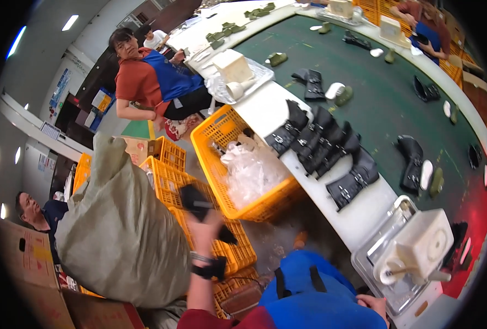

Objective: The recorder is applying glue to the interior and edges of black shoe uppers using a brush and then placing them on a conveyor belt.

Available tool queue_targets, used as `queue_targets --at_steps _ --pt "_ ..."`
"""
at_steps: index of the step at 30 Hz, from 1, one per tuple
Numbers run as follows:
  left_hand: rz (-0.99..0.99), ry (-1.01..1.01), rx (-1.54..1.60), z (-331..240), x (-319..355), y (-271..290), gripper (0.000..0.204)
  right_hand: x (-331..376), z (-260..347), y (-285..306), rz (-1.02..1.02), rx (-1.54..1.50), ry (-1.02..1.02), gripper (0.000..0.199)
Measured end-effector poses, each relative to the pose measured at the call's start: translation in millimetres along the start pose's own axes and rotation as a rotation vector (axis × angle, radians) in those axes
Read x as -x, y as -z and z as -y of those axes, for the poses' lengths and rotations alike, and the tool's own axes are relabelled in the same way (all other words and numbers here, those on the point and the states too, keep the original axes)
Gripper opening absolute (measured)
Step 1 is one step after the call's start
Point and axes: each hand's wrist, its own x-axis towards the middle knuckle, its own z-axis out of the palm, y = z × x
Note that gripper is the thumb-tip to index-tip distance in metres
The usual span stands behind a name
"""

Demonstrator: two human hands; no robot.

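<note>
My left hand (206,233), with dark bands on its wrist, is raised over the yellow crates and closed on a black boot upper (195,198). Motion smears the upper, so its details are hard to read. Low at the right, my right hand (372,305) hangs beside my blue apron near the table edge. Its fingers look curled, and what they hold, if anything, is hidden. Several black boot uppers with buckled straps (323,140) lie in a row on the white table border (331,211), partly over the green belt (380,118).
A yellow crate (208,164) of clear plastic bags (251,170) stands against the table. Beside more stacked crates (169,181) bulges a big grey-green sack (120,236). A cream glue dispenser (419,247) sits in a clear tray at right. Co-workers (150,79) are nearby.
</note>
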Motion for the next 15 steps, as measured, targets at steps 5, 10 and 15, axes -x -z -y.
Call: queue_targets --at_steps 5,10,15 --pt "1.185 -0.357 -0.081 -13 29 -111 0.099 -37 47 -13 0.194 -0.066 -0.291 0.026" --pt "1.775 -0.505 0.066 -37 9 -153 0.103 -51 9 -40 -0.099 -0.092 -0.065 0.009" --pt "1.576 -0.774 -0.165 -77 -21 -187 0.103 -32 39 -16 -0.701 0.080 0.005 0.022"
